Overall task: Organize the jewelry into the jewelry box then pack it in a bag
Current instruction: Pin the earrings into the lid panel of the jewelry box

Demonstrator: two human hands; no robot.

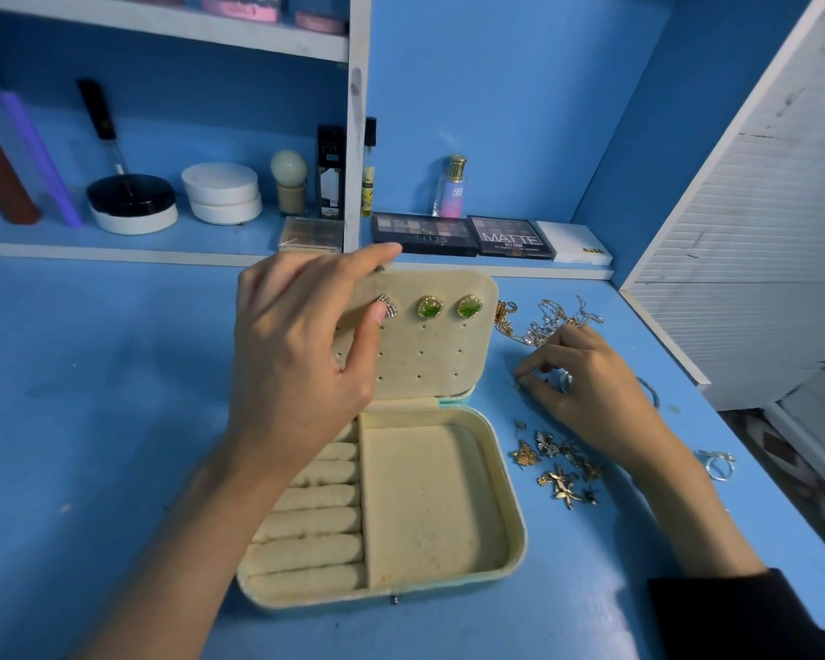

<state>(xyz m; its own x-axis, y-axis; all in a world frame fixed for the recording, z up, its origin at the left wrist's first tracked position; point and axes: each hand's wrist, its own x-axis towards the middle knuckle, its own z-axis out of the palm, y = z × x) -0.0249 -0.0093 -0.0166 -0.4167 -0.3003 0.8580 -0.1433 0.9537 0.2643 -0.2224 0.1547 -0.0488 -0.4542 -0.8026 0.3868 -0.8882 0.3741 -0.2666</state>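
An open cream-lined jewelry box [510, 526] lies on the blue desk, its lid panel [429, 359] standing upright. Two green stud earrings [450, 307] and a silver triangular earring [388, 304] are pinned in the panel's top row. My left hand [301, 345] grips the panel's top left edge, thumb beside the silver earring. My right hand [587, 373] rests fingers-down on the desk right of the box, fingertips pinching at something small that I cannot make out. Loose gold earrings [556, 464] lie near my right wrist; tangled chains [544, 319] lie behind my right hand.
Silver rings [717, 462] lie at the desk's right edge. Eyeshadow palettes [463, 235], a perfume bottle [452, 188], round white jars [222, 192] and a black-lidded jar [132, 202] stand on the back shelf. A white louvred door [758, 207] closes the right side.
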